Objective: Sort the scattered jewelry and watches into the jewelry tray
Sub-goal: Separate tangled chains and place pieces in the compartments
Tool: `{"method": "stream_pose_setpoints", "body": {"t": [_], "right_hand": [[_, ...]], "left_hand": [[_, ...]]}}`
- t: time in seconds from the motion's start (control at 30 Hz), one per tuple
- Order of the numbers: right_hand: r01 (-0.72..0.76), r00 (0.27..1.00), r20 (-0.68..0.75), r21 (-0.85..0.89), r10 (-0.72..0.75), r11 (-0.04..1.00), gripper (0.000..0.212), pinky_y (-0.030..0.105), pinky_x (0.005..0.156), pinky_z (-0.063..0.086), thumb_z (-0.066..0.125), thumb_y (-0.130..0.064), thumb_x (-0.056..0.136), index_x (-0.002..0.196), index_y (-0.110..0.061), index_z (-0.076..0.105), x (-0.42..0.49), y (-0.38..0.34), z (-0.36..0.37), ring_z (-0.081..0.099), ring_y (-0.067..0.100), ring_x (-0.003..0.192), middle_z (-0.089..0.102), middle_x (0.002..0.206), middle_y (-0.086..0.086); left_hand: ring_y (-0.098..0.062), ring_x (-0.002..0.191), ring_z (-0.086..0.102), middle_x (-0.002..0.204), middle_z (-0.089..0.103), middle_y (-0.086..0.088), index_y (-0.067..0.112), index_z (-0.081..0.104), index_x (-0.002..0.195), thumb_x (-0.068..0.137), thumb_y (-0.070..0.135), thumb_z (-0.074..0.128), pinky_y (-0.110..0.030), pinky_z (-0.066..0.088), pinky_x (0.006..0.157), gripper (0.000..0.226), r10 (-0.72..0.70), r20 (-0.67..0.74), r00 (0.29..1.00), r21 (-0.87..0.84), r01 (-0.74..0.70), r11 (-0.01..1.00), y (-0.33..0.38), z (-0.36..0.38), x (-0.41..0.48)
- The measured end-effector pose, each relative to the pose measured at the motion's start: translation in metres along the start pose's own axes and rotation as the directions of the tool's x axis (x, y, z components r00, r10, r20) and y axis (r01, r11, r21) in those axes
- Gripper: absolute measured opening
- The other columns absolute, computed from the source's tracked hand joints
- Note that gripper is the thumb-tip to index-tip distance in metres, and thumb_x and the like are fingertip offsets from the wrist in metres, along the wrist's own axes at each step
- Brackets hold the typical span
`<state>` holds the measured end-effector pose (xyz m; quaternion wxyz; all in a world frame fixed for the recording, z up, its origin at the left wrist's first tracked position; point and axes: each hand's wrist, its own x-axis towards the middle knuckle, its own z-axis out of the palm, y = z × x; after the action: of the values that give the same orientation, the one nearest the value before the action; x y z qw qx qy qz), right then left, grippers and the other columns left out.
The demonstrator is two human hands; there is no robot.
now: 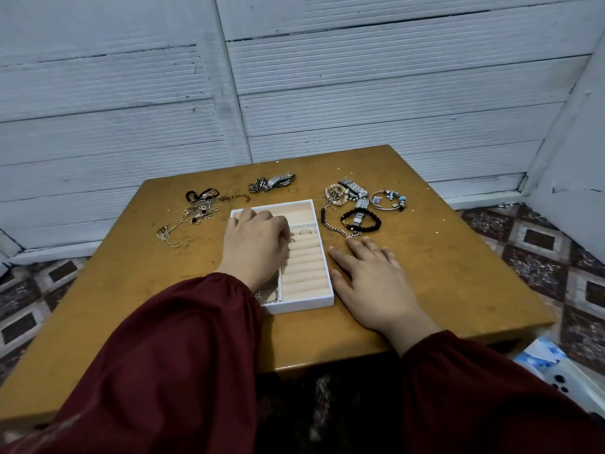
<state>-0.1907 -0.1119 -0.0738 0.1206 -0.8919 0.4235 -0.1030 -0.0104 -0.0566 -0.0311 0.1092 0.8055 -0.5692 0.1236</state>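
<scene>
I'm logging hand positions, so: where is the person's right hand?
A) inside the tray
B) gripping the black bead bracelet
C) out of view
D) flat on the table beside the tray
D: the right hand lies open, fingers straight, on the table just right of the jewelry tray, holding nothing.

matt scuffed wooden table (442, 273), smooth white tray (322, 301), shiny metal watch (278, 181).
</scene>
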Motion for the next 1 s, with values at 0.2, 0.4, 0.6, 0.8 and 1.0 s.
{"method": "stream_pose_setpoints", "body": {"t": [0.2,0.4,0.6,0.8,1.0], "right_hand": [[-0.008,1.000,0.009,-0.005,0.008,1.000,0.051,0.041,0.119,0.006,0.028,-0.051,0.097,0.147,-0.041,0.027,0.001,-0.001,0.000,0.008,0.018,0.147,0.018,0.159,-0.005],[-0.009,1.000,0.006,-0.008,0.009,1.000,0.051,0.041,0.119,0.006,0.028,-0.050,0.097,0.147,-0.040,0.027,0.000,-0.001,0.000,0.009,0.018,0.147,0.018,0.159,-0.005],[-0.021,0.999,-0.047,0.033,0.022,0.999,0.047,0.040,0.117,0.015,0.034,-0.044,0.098,0.144,-0.034,0.036,-0.003,-0.003,-0.003,0.022,0.018,0.144,0.030,0.154,-0.004],[-0.021,0.981,-0.189,0.157,0.051,0.987,0.036,0.037,0.099,0.035,0.044,-0.039,0.095,0.127,-0.027,0.056,0.003,-0.020,-0.014,0.046,0.018,0.123,0.052,0.132,-0.006],[0.168,0.955,-0.270,0.152,-0.122,0.974,0.043,0.039,0.099,0.036,0.035,-0.043,0.087,0.116,-0.026,0.062,0.028,-0.078,-0.028,0.049,0.019,0.116,0.058,0.120,-0.005]], "left_hand": [[-0.021,0.106,0.044,0.104,0.062,0.008,0.030,0.063,0.096,0.091,0.028,0.049,-0.033,0.023,0.079,0.015,-0.006,-0.013,1.000,-0.025,0.006,1.000,-0.001,0.002,-0.001],[-0.022,0.103,0.046,0.097,0.063,0.008,0.027,0.064,0.095,0.090,0.023,0.050,-0.033,0.024,0.078,0.016,-0.015,-0.086,0.996,-0.123,0.005,0.992,-0.003,0.002,-0.005],[-0.020,0.097,0.048,0.094,0.064,0.010,0.027,0.064,0.092,0.088,0.022,0.053,-0.034,0.032,0.077,0.013,-0.054,-0.165,0.985,-0.234,0.014,0.972,-0.013,-0.005,-0.012],[-0.020,0.094,0.054,0.091,0.064,0.009,0.024,0.064,0.088,0.088,0.021,0.057,-0.041,0.041,0.083,0.008,-0.063,-0.231,0.971,-0.405,-0.037,0.914,-0.029,-0.011,-0.020],[-0.020,0.083,0.057,0.083,0.062,0.008,0.022,0.065,0.085,0.081,0.025,0.053,-0.047,0.048,0.075,0.013,-0.120,-0.289,0.950,-0.543,-0.059,0.838,-0.052,-0.002,-0.021]]}}
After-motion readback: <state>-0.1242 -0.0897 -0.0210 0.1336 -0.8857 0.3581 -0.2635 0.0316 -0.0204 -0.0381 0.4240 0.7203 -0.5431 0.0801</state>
